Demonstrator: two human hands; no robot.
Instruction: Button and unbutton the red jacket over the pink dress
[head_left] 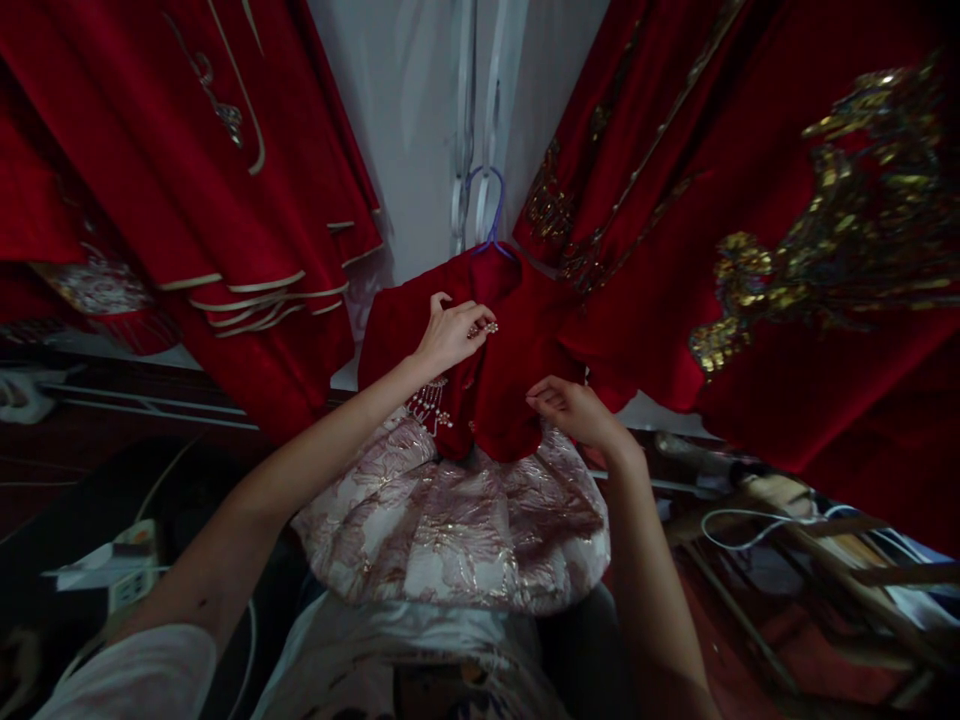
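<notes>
A small red velvet jacket hangs on a blue hanger before a white wall, over a pink and gold brocade skirt. My left hand is closed in a pinch on a beaded fastening at the jacket's chest. A beaded tassel dangles just below that wrist. My right hand grips the jacket's lower front edge with curled fingers.
Large red embroidered garments hang at the left and at the right, close on both sides. A power strip lies on the dark floor at the lower left. Wooden pieces and a white cable clutter the lower right.
</notes>
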